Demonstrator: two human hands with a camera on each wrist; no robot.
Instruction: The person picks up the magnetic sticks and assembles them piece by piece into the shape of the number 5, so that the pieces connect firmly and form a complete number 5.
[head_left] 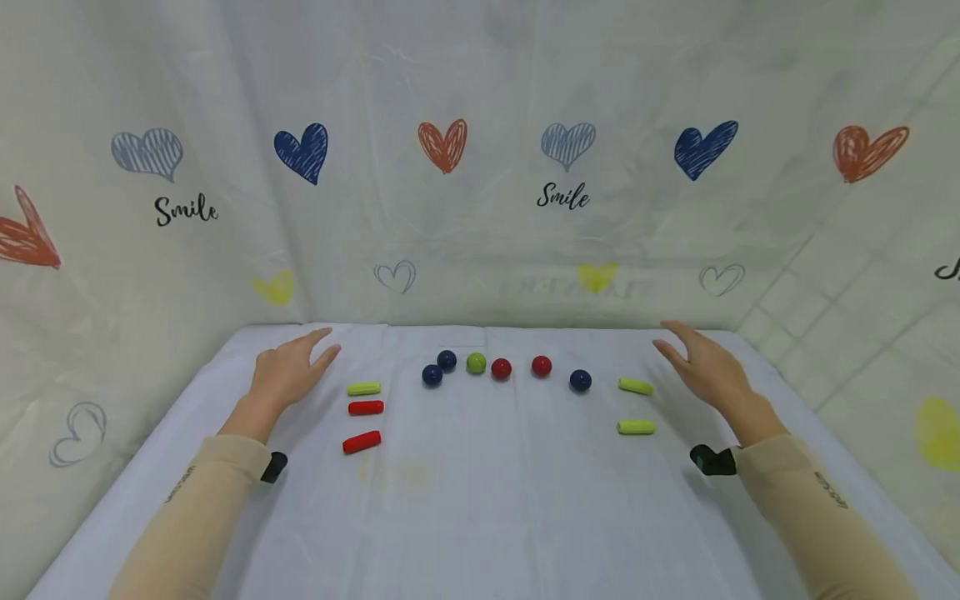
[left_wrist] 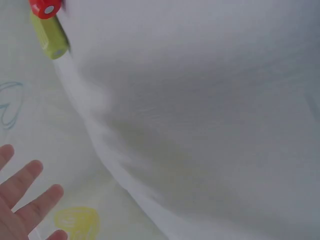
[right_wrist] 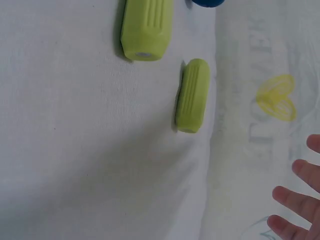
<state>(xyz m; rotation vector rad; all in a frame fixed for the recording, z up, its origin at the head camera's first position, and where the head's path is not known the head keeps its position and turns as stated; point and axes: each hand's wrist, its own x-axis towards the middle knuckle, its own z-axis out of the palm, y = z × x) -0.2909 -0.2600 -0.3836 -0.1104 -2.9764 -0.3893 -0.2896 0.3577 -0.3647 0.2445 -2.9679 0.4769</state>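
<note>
My left hand (head_left: 288,371) hovers over the left of the table with fingers extended, holding nothing. Nearest to it lie a yellow-green grooved cylinder (head_left: 363,388) and two red cylinders, one (head_left: 366,407) just in front and another (head_left: 362,442) closer to me. My right hand (head_left: 705,367) is held over the right side, its fingers spread and nothing in them. Beside it are two yellow-green cylinders, a farther one (head_left: 636,386) and a nearer one (head_left: 636,427). In the right wrist view, fingertips (right_wrist: 295,200) show apart from both cylinders.
Toward the back, a loose row of balls holds dark blue ones (head_left: 432,375), a green one (head_left: 476,362) and red ones (head_left: 501,368). A white cloth (head_left: 480,517) covers the table. Behind it hangs a pale curtain (head_left: 487,233) printed with hearts.
</note>
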